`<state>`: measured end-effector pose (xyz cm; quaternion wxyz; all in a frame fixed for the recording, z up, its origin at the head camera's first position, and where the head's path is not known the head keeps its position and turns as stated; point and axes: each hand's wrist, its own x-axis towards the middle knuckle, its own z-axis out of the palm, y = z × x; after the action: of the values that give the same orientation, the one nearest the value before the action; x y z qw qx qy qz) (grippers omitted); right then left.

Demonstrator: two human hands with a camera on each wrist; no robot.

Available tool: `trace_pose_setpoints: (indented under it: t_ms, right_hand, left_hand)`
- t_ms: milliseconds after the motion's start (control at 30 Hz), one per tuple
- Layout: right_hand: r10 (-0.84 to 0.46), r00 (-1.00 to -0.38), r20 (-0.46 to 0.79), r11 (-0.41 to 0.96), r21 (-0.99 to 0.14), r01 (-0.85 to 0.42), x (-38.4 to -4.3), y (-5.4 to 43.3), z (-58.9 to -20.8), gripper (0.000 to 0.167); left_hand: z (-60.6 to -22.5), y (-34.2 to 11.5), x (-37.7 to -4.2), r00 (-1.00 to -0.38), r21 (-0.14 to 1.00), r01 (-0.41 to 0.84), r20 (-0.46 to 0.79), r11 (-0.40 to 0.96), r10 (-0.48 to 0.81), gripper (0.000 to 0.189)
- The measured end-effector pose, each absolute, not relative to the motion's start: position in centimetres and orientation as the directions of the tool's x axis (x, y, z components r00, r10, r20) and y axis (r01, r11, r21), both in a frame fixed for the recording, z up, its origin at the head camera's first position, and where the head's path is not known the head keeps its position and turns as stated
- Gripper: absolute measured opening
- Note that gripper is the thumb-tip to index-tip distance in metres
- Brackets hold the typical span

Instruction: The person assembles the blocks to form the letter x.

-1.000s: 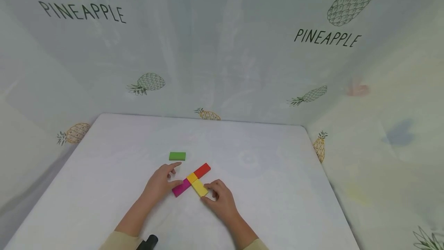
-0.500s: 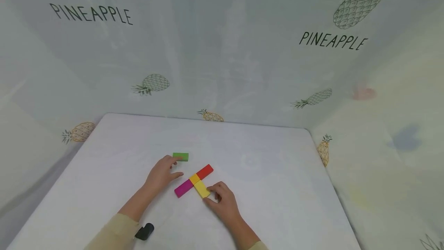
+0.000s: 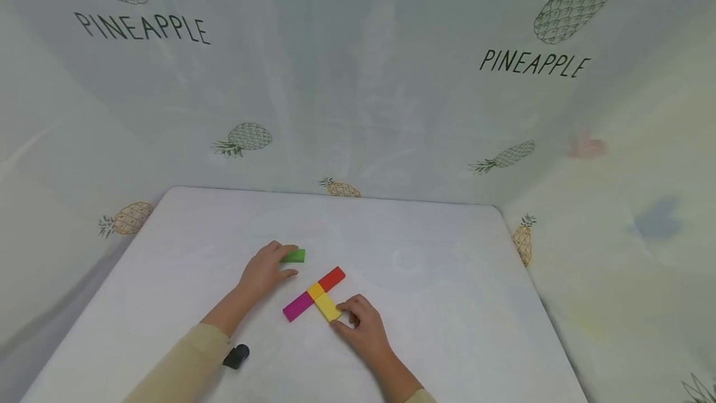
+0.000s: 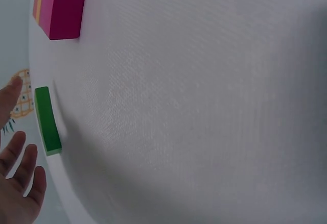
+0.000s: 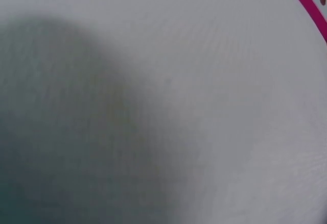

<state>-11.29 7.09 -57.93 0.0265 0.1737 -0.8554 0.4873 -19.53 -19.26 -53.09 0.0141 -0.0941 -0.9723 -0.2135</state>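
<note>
In the head view a green block [image 3: 294,256] lies on the white table, partly covered by my left hand [image 3: 265,273]. The index finger reaches over its left part, while the thumb stands apart on the near side. The left wrist view has those fingers spread beside the green block. Nearer, a magenta block [image 3: 298,306], a small orange block [image 3: 316,291] and a red block [image 3: 332,278] form a slanting line. From the orange piece a yellow block [image 3: 327,306] runs down to the right. My right hand [image 3: 363,328] pinches its near end between thumb and index finger.
A black object [image 3: 237,356] shows at the left sleeve. The white table [image 3: 436,278] has rounded far corners. Behind and beside it hangs a pale curtain [image 3: 358,79] printed with pineapples.
My left hand has left the magenta block and moved away from me, its index finger now over the green block. The right hand stays at the yellow block.
</note>
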Motion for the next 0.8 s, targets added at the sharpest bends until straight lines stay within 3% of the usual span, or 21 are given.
trace_pose_setpoints:
  t_ms: [300,800]
  right_hand:
    - [-0.272,-0.935,0.227,0.483,-0.808,-0.337,-11.5,7.0,-58.3,0.023]
    - [-0.267,-0.937,0.224,0.484,-0.81,-0.331,-11.6,7.2,-58.4,0.023]
  left_hand:
    - [-53.7,-20.0,-21.2,-0.985,0.414,0.165,0.027,0.895,0.169,0.056]
    - [-54.6,-20.6,-23.3,-0.964,0.376,0.256,0.027,0.891,0.265,0.047]
